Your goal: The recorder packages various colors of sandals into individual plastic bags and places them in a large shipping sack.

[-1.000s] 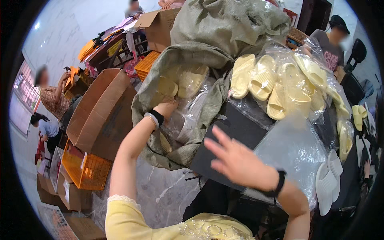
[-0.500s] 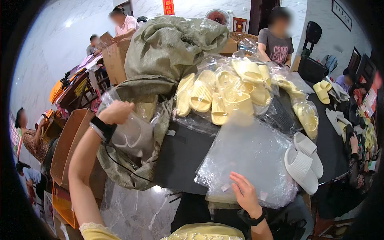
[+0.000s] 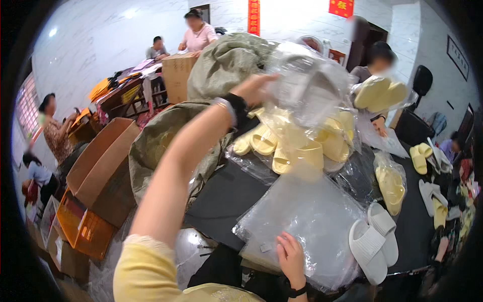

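My left hand (image 3: 255, 89) is stretched forward over the table, closed on a clear plastic bag with white slippers (image 3: 313, 90) inside; both are blurred by motion. Under it lies a pile of yellow slippers in clear bags (image 3: 307, 151). My right hand (image 3: 291, 255) rests open, fingers loosely extended, on a stack of flat clear plastic bags (image 3: 317, 216) at the near table edge. A loose pair of white ribbed slippers (image 3: 371, 246) lies at the right of that stack.
An open woven sack (image 3: 161, 136) stands left of the black table (image 3: 226, 186), near a cardboard box (image 3: 100, 166) and an orange crate (image 3: 88, 226). Across the table a co-worker (image 3: 372, 68) is beside bagged yellow slippers (image 3: 381, 94). More slippers (image 3: 418, 157) lie at the right.
My left hand has swung from the sack up and rightward over the yellow slippers, carrying the bagged white slippers. My right hand has stayed on the bag stack. The view has shifted.
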Tool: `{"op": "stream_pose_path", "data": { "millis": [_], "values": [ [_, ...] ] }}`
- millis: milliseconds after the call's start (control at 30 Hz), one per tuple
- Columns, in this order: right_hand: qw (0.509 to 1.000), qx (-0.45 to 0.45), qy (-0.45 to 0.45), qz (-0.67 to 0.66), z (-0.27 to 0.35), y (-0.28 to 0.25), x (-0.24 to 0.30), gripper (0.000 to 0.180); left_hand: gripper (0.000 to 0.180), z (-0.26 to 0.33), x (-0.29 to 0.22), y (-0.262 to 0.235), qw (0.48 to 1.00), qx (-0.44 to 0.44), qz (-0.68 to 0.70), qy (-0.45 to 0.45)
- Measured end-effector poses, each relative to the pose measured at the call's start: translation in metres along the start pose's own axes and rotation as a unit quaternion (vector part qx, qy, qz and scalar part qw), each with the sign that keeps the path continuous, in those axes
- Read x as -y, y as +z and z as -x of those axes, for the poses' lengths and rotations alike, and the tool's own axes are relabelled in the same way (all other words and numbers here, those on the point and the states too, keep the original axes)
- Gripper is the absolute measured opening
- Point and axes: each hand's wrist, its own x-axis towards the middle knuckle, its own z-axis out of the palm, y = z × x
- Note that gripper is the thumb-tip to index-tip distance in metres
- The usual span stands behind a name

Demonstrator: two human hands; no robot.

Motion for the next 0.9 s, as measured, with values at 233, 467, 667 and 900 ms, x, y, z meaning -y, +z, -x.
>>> {"op": "stream_pose_path", "data": {
  "millis": [233,467,667,900],
  "values": [
    [0.999,0.028,0.015,-0.02,-0.004,0.0,0.007,0.022,0.059,0.094,-0.022,0.057,0.988,0.064,-0.053,-0.13],
    [1.0,0.009,0.003,0.02,-0.006,0.002,0.009,0.022,0.023,0.307,0.113,-0.044,0.904,0.127,-0.286,-0.289],
    [1.0,0.012,0.014,0.017,-0.005,0.002,0.015,0.022,0.039,0.412,0.153,-0.067,0.782,0.3,-0.514,-0.182],
    [1.0,0.009,0.025,-0.001,-0.004,0.002,0.02,0.021,0.014,0.411,0.177,-0.063,0.681,0.478,-0.543,-0.116]
  ]
}}
